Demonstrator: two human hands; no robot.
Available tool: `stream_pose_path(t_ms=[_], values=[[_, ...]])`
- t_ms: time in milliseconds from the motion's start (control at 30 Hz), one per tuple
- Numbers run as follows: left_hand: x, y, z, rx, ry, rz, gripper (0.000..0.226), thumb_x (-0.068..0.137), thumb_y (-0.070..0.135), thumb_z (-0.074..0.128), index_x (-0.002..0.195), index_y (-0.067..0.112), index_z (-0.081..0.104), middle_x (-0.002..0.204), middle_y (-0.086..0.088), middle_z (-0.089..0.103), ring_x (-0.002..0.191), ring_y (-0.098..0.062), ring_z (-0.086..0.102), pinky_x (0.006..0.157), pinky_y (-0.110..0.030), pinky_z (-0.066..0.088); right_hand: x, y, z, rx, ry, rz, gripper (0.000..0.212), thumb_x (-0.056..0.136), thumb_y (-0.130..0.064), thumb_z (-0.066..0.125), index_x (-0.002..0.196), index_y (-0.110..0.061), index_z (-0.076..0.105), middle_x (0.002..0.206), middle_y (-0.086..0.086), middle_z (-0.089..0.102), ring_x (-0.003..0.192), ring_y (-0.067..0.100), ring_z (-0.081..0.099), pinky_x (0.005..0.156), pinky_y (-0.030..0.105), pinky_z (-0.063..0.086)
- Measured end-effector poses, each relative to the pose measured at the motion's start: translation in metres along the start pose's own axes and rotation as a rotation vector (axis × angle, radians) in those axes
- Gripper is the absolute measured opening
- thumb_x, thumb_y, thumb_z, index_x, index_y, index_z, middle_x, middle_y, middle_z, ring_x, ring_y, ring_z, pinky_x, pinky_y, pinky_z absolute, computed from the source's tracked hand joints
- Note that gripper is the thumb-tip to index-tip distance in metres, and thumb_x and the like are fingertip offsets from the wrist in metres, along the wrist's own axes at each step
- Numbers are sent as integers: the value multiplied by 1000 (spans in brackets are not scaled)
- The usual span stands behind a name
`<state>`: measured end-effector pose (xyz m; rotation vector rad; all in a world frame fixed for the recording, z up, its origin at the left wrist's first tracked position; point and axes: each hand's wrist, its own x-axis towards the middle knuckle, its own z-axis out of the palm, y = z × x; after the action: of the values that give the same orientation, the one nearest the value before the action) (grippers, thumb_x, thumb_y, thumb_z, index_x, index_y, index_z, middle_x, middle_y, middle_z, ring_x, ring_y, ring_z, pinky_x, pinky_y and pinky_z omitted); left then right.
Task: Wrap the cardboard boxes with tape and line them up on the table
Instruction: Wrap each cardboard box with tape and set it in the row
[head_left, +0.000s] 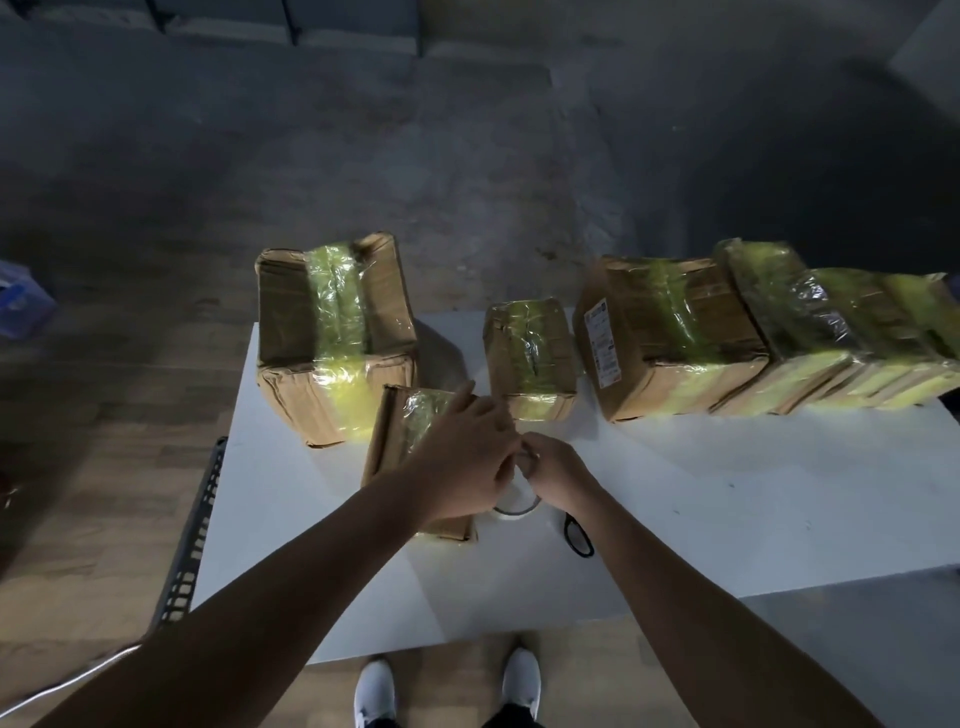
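A small cardboard box (400, 431) with yellowish tape lies on the white table (675, 519) under my left hand (462, 457), whose fingers reach over its right edge toward the tape roll (514, 501). My right hand (553, 470) grips the roll of clear tape, fingers curled on its top, right beside the box. Both hands meet at the roll. A large taped box (332, 338) stands behind on the left. A small taped box (530, 356) sits mid-table, and several taped boxes (727, 332) line up to the right.
Black-handled scissors (577, 535) lie on the table just right of my right forearm. A perforated metal rail (195, 535) runs along the table's left side. A blue bag (21, 301) lies on the floor at far left. My white shoes (447, 691) stand at the table's front edge.
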<state>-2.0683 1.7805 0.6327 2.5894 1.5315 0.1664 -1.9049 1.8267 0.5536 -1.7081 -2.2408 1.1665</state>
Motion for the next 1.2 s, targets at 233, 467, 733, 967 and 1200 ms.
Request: stream_pose_path(t_ms=[233,467,733,967,1200], values=[[0,19,11,-56,-85,210,23,90,21,51,101,12,69,105,-3,67,105,-21,56,101,-35,40,-7,8,6,45,-17,86,10,98,-18,49,93,-15,58,80,-9,56,78,13,54,60,20,36],[10,19,13,363,-404,223,12,85,18,62,93,15,69,94,-2,64,96,-23,51,79,-35,30,-15,12,8,47,84,85,22,97,-21,53,105,-7,68,98,10,70,78,14,54,53,6,31],[13,28,25,375,-461,217,36,87,13,59,58,16,37,64,1,48,87,-24,58,96,-39,33,-28,23,4,73,60,44,27,97,-15,52,116,-10,70,104,12,71,93,26,65,66,17,36],[13,33,23,425,-493,290,25,86,18,61,66,16,46,59,3,40,80,-22,56,94,-40,35,-32,23,6,-20,-19,35,28,99,-16,48,117,-7,68,105,14,71,91,26,66,73,27,50],[13,50,20,463,-514,458,40,89,3,54,56,7,32,53,0,36,49,-21,33,66,-35,36,-32,25,9,74,-10,120,23,97,-19,51,105,-9,70,95,11,71,81,20,63,61,22,38]])
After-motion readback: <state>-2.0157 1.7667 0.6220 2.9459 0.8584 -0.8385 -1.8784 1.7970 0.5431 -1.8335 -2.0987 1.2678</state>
